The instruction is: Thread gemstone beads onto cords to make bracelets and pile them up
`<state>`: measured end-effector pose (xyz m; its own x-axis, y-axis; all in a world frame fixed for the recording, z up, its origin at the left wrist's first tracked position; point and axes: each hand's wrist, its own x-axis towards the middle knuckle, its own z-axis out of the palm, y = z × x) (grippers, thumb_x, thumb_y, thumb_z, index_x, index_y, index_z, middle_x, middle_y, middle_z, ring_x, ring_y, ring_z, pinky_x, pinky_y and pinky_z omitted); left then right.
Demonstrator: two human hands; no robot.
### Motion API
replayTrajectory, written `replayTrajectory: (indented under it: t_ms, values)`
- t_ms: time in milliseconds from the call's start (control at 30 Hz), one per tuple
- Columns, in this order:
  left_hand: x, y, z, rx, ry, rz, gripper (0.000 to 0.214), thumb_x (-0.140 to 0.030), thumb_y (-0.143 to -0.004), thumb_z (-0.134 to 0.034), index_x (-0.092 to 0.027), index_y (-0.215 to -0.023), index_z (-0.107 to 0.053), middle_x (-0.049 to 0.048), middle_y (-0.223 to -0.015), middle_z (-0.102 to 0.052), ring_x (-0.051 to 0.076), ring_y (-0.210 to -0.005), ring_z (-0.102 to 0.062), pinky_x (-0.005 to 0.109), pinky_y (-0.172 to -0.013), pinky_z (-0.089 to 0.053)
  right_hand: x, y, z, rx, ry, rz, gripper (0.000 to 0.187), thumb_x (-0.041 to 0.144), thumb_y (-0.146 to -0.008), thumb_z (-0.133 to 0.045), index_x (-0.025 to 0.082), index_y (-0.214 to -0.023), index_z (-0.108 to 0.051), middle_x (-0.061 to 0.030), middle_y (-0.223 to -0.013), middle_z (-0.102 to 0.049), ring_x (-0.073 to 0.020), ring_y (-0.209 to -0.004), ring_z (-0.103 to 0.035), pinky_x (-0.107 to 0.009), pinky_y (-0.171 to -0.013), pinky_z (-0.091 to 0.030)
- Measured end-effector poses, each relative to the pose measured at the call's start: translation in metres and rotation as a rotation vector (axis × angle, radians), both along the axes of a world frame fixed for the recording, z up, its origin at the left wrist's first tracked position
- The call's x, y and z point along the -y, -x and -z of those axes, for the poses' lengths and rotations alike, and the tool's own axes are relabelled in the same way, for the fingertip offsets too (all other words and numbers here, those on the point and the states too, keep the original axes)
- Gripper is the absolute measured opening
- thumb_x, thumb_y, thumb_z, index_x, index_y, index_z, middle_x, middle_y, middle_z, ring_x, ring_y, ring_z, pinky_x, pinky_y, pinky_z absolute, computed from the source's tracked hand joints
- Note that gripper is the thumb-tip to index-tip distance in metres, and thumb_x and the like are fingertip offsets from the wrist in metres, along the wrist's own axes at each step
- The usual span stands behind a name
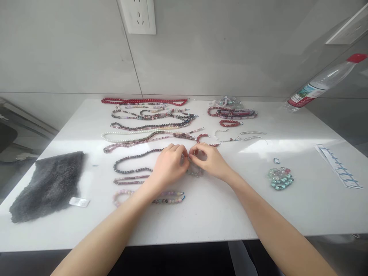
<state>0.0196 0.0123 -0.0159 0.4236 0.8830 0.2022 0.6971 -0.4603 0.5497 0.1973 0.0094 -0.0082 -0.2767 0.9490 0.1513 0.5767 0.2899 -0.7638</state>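
Observation:
Close together over the middle of the white table [218, 214], my left hand [171, 163] and my right hand [209, 160] pinch with thumb and forefinger. Between and below the fingertips is a strand of clear beads [194, 171], partly hidden, and both pinches appear to be on it. The exact point of grip is too small to make out. Left of my left hand lies a loop of dark beads [123, 160], with a strand of tube beads [130, 180] nearer me. A pastel bead strand [169, 193] passes under my left forearm. Dark red beads [203, 137] lie just beyond my right hand.
Several bead strands, including red [143, 101] and white [123, 137], lie at the back. A bead pile [232, 112] and a bottle [307, 94] stand back right. Turquoise beads [281, 182] and a blue-marked white strip [339, 166] lie right, a dark furry cloth [51, 184] left.

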Motion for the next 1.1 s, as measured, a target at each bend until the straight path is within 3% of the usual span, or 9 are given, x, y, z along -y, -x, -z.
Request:
replayTrajectory:
  t_ms: [400,1100]
  values:
    - [-0.0003,-0.0005,0.0002,-0.039,-0.052,-0.007,0.004,-0.017,-0.082,-0.053,-0.021,-0.081,-0.054,0.0042,-0.082,-0.066,0.024,-0.085,-0.057,0.034,-0.07,-0.044,0.001,0.0045,0.0018,0.06,-0.021,0.032,0.007,0.015,-0.078,-0.057,0.02,-0.074,-0.055,0.0006,-0.074,-0.056,-0.0158,-0.073,-0.052,-0.029,-0.07,-0.041]
    - [-0.0013,0.0002,-0.003,-0.071,-0.049,-0.01,0.005,-0.017,-0.082,-0.053,-0.02,-0.083,-0.056,0.0052,-0.084,-0.067,0.024,-0.085,-0.058,0.036,-0.074,-0.045,0.0008,0.0031,0.0015,0.059,-0.015,0.067,0.006,0.018,-0.077,-0.057,0.021,-0.072,-0.057,-0.0003,-0.073,-0.059,-0.017,-0.072,-0.053,-0.03,-0.07,-0.042]
